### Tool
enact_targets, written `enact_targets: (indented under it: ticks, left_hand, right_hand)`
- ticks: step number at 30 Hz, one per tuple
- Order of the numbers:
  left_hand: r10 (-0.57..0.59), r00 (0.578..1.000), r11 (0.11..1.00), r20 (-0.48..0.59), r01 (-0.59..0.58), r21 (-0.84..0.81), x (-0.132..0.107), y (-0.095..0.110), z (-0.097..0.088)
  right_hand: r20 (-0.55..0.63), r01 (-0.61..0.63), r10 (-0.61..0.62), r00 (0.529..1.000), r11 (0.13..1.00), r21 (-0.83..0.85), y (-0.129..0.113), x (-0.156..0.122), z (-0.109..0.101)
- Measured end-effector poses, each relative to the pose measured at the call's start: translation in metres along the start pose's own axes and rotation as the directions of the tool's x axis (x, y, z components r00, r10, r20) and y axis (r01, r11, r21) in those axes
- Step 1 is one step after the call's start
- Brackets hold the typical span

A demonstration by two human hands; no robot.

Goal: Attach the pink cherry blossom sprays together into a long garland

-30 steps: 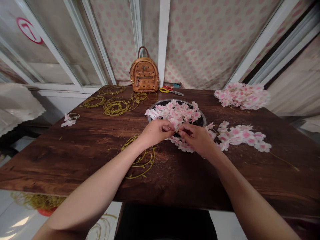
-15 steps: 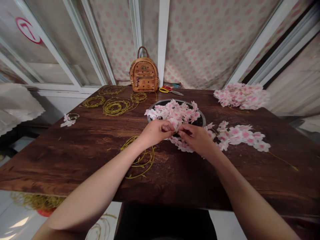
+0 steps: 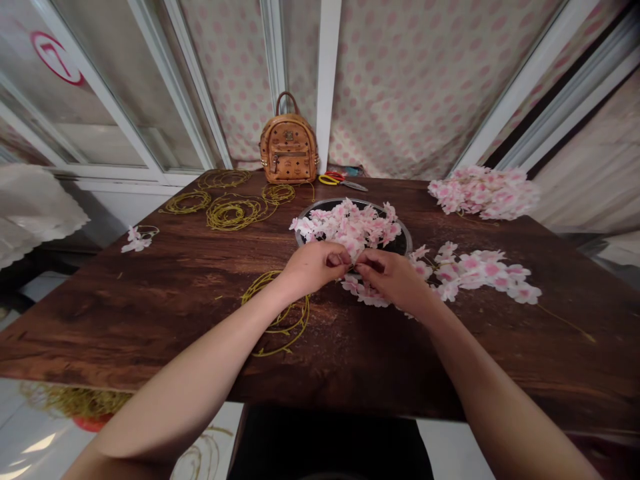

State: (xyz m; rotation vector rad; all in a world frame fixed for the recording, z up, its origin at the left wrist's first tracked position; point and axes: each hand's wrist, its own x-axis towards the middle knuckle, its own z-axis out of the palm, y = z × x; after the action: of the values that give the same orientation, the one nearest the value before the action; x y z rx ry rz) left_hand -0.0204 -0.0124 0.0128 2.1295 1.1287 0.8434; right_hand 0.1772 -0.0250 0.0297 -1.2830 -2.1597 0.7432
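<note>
Little differs from the earlier view: the left hand and right hand stay curled and pinched together just over a round metal tray, their grip hidden. A spray of pink blossoms stretches rightward across the wooden table, its stem pointing lower right.

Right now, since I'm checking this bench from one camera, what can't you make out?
In the head view:
What the left hand and right hand pinch: hidden by their fingers.
Middle of the round tray: hidden by pink blossoms.
Red object under the table: cut off by the table edge.
Item behind the scissors: too small.
</note>
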Motion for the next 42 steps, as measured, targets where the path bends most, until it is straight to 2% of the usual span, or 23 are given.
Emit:
enact_targets:
  ticks: [6, 14, 24, 27, 31, 42]
  left_hand:
    - [0.045, 0.999, 0.997, -0.017, -0.044, 0.059, 0.001, 0.001, 0.000]
    - [0.068, 0.998, 0.974, -0.007, -0.065, 0.216, 0.001, 0.009, -0.003]
    - [0.085, 0.996, 0.878, 0.008, -0.079, 0.472, 0.002, 0.018, 0.002]
    - [0.062, 0.998, 0.888, -0.009, -0.051, 0.457, 0.001, 0.020, 0.004]
    - [0.024, 0.999, 0.938, -0.048, -0.006, 0.347, 0.000, 0.018, 0.006]
    - [-0.002, 0.999, 0.981, -0.052, 0.012, 0.193, -0.001, 0.014, 0.008]
  right_hand:
    - [0.040, -0.099, 0.095, 0.995, 0.989, 0.112, 0.000, 0.001, 0.002]
    - [0.037, -0.141, 0.137, 0.990, 0.964, 0.224, 0.004, 0.003, 0.007]
    - [0.074, -0.201, 0.187, 0.980, 0.907, 0.370, 0.020, 0.005, 0.016]
    - [0.073, -0.222, 0.210, 0.975, 0.911, 0.348, 0.020, 0.006, 0.016]
    - [0.041, -0.203, 0.201, 0.979, 0.930, 0.307, 0.016, 0.007, 0.016]
    - [0.024, -0.208, 0.211, 0.977, 0.926, 0.316, 0.014, 0.007, 0.018]
